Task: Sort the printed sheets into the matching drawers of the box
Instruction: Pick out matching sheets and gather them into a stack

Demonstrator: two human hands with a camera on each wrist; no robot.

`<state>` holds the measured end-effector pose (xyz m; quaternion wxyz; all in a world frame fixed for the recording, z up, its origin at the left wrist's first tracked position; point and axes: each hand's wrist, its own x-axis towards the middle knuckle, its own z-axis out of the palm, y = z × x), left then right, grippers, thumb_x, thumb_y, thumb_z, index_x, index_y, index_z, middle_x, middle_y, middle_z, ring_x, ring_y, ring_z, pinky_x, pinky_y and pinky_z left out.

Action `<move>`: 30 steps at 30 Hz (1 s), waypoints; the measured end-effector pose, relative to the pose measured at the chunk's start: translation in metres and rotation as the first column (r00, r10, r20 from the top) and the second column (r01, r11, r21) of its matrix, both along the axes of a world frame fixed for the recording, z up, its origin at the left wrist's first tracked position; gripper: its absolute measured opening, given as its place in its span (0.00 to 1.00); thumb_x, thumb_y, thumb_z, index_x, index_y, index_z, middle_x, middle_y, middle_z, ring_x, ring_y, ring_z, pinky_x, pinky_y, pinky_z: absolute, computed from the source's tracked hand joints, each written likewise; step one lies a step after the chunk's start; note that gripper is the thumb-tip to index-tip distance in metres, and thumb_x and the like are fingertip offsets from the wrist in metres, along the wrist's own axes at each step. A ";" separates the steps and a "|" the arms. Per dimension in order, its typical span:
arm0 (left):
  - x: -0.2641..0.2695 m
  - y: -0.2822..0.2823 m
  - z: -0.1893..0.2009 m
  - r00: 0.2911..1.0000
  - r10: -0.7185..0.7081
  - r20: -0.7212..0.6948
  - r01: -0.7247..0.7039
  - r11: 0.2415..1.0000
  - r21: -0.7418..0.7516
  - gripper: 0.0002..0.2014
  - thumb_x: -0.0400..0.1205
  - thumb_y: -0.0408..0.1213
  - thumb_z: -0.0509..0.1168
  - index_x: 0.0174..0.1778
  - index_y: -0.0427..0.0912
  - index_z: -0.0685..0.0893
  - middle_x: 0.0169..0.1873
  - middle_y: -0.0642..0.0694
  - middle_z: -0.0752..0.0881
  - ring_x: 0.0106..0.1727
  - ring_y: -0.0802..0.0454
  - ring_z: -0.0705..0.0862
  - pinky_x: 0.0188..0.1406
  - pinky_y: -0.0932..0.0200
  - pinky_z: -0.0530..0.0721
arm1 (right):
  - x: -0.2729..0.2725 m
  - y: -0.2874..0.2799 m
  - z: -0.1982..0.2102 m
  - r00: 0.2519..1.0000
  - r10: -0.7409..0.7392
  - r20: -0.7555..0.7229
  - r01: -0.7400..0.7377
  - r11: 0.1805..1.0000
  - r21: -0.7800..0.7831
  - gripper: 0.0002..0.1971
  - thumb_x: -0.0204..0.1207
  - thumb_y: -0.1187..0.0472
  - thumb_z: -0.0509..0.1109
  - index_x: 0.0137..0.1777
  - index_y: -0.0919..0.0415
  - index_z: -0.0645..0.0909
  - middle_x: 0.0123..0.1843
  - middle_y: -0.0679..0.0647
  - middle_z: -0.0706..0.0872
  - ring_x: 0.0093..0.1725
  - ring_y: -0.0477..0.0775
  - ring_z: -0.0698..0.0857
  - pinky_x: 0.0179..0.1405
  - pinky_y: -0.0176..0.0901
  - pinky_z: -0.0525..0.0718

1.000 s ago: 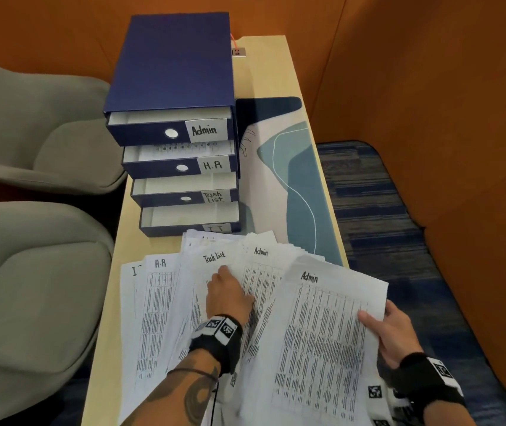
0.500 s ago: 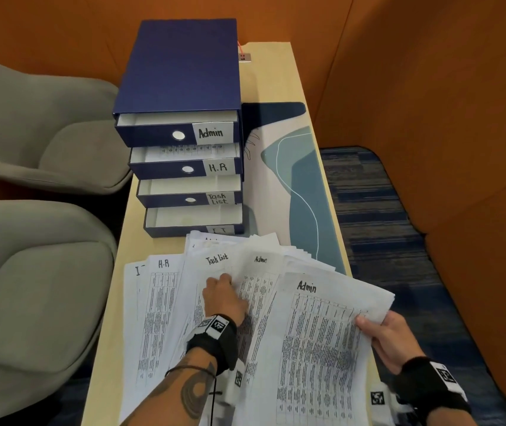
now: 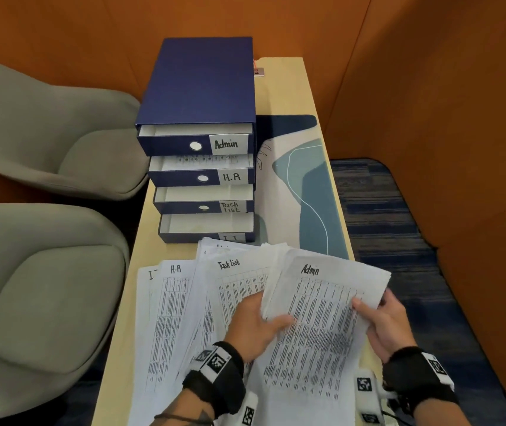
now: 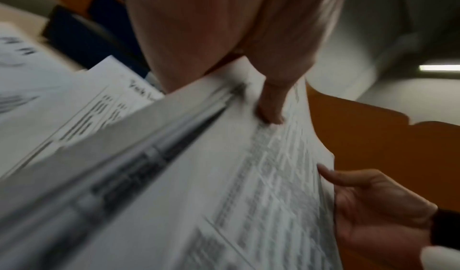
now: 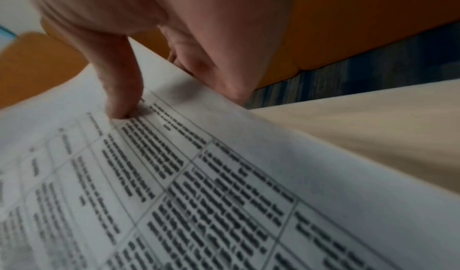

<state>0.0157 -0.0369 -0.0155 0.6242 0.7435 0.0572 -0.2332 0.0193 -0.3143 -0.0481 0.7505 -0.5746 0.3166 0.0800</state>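
Now left hand [image 3: 254, 325] joins right hand [image 3: 390, 324] gripping the Admin sheets [image 3: 322, 327].

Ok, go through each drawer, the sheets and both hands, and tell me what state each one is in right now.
Admin drawer: pulled partly open.
H.R drawer: partly open, a printed sheet inside.
Task List drawer: partly open.
I.T drawer: partly open.
Admin sheets: lifted off the pile, gripped at both side edges.
Remaining sheets: fanned out on the table.
Left hand: gripping the Admin sheets.
Right hand: gripping the Admin sheets.
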 end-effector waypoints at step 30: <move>0.010 0.029 0.047 0.911 0.375 0.173 -0.329 0.912 -0.245 0.10 0.70 0.33 0.82 0.45 0.47 0.93 0.45 0.50 0.96 0.48 0.50 0.95 0.42 0.62 0.91 | 0.005 0.065 0.095 0.873 0.278 0.401 -0.170 0.944 -0.282 0.25 0.62 0.67 0.89 0.58 0.63 0.85 0.52 0.59 0.94 0.54 0.58 0.93 0.47 0.48 0.94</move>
